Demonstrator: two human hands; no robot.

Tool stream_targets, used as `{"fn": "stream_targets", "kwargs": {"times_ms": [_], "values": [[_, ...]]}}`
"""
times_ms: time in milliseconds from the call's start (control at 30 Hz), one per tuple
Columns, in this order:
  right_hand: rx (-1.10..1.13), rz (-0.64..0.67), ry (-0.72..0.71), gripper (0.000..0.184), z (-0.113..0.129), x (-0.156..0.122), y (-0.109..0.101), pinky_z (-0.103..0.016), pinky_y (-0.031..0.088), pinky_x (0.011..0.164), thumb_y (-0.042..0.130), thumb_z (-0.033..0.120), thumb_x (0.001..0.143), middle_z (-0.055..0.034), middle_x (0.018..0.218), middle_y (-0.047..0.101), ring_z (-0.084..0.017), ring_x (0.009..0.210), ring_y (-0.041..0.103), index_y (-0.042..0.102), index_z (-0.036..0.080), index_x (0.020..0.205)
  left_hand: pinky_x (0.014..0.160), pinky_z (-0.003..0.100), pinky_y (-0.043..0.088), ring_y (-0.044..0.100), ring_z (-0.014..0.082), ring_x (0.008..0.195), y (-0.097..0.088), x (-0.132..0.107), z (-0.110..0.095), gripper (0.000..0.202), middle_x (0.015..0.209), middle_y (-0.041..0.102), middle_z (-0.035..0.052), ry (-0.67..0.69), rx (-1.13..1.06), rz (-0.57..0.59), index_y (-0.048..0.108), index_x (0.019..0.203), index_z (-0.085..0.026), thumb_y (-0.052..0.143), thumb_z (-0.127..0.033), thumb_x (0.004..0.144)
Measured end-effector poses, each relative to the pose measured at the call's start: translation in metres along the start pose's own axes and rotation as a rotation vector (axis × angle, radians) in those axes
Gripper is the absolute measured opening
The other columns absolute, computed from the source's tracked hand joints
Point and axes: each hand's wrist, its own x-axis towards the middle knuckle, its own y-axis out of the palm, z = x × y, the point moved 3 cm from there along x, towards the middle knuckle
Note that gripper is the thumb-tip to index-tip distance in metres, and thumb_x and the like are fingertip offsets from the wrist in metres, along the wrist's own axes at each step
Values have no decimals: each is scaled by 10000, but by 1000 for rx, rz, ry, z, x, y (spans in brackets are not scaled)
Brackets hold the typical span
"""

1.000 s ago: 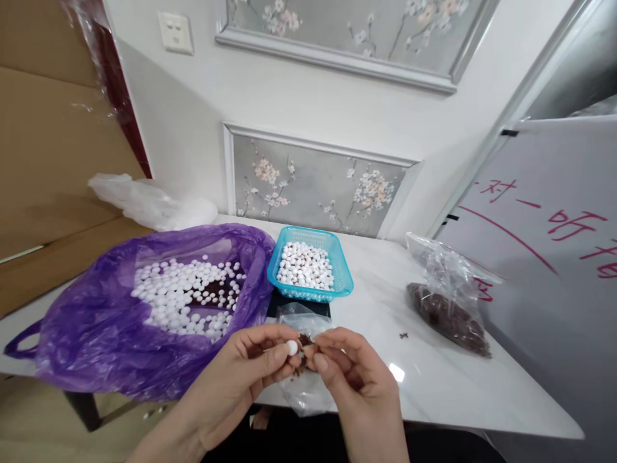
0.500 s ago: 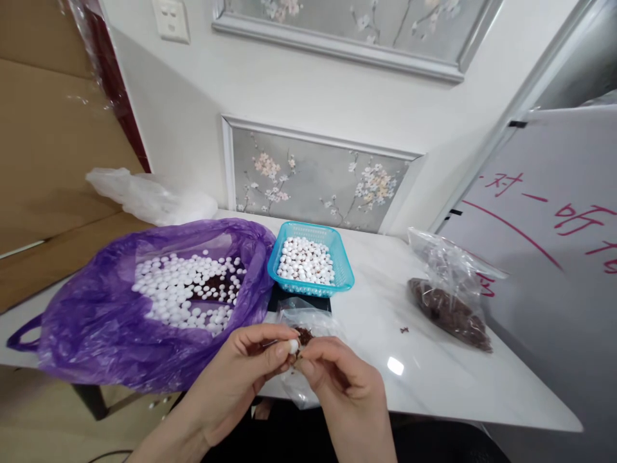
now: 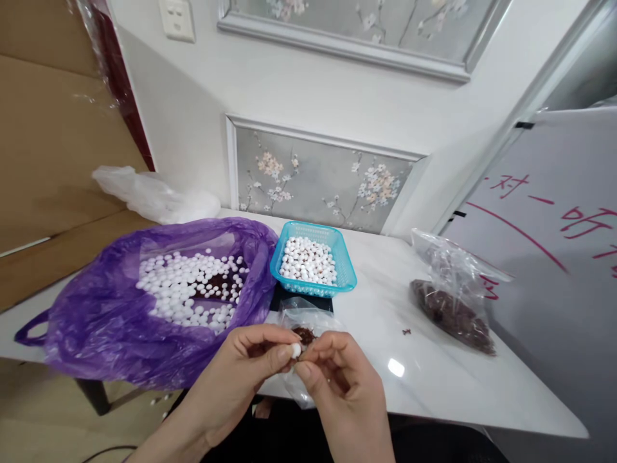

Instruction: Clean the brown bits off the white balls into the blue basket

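Observation:
Between the thumb and fingers of my left hand (image 3: 243,366) is a small white ball (image 3: 295,350). My right hand (image 3: 344,382) is pinched closed right beside the ball, its fingertips close to the left ones; what it holds is too small to make out. Beneath and behind my fingers lies a clear plastic bag (image 3: 311,315) with dark reddish-brown bits (image 3: 304,334) in it, partly covered by my hands. Just beyond stands a turquoise basket (image 3: 346,267) filled with white balls, some showing brown specks. To the left, an opened purple plastic bag (image 3: 110,321) holds many loose white balls and some brown material.
A clear bag of brown material (image 3: 450,315) rests at the right of the white table (image 3: 482,386). A small brown scrap (image 3: 406,332) lies nearer. White plastic (image 3: 154,196) is bunched at the back left, beside cardboard (image 3: 58,141). A whiteboard (image 3: 554,276) stands on the right.
The view has shifted slightly. Both hands stay at nearly the same place, with the white ball still in my left fingers and my right fingers a little changed in pose.

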Motion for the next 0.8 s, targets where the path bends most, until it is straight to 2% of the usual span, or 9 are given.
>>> {"fn": "stream_targets", "kwargs": {"times_ms": [200, 300, 533, 800], "values": [[20, 17, 16, 123, -1, 1, 2, -176, 435, 530, 725, 240, 740, 46, 658, 608, -100, 591, 525, 607, 206, 729, 720, 210, 482, 601, 124, 742, -3, -1, -3, 38, 804, 705, 3, 81, 82, 83, 787, 745, -237, 784, -274, 735], [34, 17, 31, 138, -3, 1, 1, -171, 443, 535, 740, 220, 719, 53, 654, 593, -96, 590, 516, 604, 208, 739, 700, 201, 475, 605, 135, 771, -6, -2, -5, 16, 818, 712, 6, 127, 115, 106, 790, 751, -250, 776, -251, 743], [99, 76, 43, 132, -5, 3, 2, -162, 441, 464, 747, 202, 716, 38, 695, 581, -100, 589, 488, 630, 212, 776, 725, 229, 489, 621, 159, 783, -5, -3, -10, 36, 819, 714, 20, 170, 184, 98, 796, 743, -252, 763, -245, 754], [66, 50, 60, 146, -5, 5, 3, -178, 438, 516, 759, 225, 708, 51, 652, 565, -93, 571, 487, 620, 200, 747, 702, 220, 489, 613, 156, 750, -1, -6, -12, 27, 799, 699, 27, 187, 190, 37, 804, 710, -251, 780, -248, 724]]}}
